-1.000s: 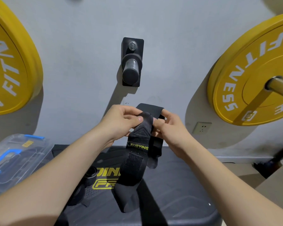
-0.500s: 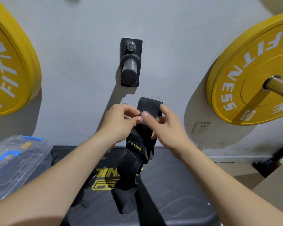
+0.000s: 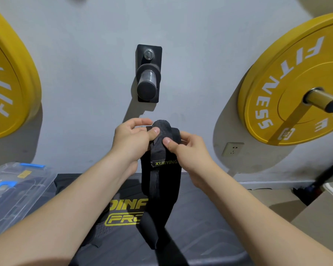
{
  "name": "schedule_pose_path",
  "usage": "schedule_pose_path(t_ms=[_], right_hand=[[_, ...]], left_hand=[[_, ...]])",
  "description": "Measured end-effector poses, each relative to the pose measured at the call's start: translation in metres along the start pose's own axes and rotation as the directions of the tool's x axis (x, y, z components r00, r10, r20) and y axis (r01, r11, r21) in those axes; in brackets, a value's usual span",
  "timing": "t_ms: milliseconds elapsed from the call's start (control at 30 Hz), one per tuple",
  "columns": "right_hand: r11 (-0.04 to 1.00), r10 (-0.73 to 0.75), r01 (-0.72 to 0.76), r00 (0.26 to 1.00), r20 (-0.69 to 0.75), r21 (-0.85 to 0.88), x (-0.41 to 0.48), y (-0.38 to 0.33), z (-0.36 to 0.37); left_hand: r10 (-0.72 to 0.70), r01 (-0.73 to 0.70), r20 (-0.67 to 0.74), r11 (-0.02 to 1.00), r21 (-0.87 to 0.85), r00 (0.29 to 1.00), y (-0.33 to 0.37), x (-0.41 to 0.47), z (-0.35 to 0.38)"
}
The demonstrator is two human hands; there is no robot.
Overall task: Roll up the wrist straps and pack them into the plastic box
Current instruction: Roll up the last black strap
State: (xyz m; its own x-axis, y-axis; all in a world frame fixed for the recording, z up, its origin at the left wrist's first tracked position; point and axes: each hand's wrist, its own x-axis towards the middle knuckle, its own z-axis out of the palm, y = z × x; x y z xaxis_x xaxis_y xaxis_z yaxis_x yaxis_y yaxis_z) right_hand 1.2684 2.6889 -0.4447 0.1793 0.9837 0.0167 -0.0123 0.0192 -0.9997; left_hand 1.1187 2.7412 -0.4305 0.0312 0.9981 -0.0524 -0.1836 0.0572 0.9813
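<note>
I see the left hand [image 3: 132, 140] and right hand [image 3: 189, 153] both pinching the black wrist strap [image 3: 161, 181]; its top, an upright loop earlier, now curls forward.

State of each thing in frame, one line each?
wrist strap: top end curled over, rest hanging unrolled
left hand: pinches the strap's top
right hand: pinches the strap's top
plastic box: lid looks on
wall peg: bare
right yellow plate: hung on its peg
</note>
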Motion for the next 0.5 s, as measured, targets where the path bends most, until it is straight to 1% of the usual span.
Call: schedule_pose_path(t_ms=[33,100,267,400,500], right_hand=[[0.999,0.040,-0.040,0.999,0.004,0.027,0.000,-0.003,0.000],[0.998,0.063,-0.063,0.998,0.022,0.014,0.000,-0.009,-0.001],[0.990,0.033,-0.034,0.999,-0.008,-0.137,-0.003,-0.011,-0.003],[0.973,0.148,-0.137,0.988,0.046,-0.186,-0.004,-0.014,-0.002],[0.934,0.137,-0.094,0.985,0.103,-0.343,-0.006,-0.018,-0.001]], left_hand=[[-0.009,0.010,0.004,1.000,-0.029,1.000,0.001,-0.001,0.001],[-0.042,0.043,0.015,0.995,-0.093,0.999,0.002,-0.003,0.004],[-0.083,0.090,0.041,0.975,-0.202,0.996,0.004,-0.009,0.004],[-0.062,0.064,0.014,0.986,-0.154,0.998,0.005,-0.006,0.001],[-0.061,0.060,0.003,0.989,-0.134,0.998,0.006,-0.004,-0.001]])
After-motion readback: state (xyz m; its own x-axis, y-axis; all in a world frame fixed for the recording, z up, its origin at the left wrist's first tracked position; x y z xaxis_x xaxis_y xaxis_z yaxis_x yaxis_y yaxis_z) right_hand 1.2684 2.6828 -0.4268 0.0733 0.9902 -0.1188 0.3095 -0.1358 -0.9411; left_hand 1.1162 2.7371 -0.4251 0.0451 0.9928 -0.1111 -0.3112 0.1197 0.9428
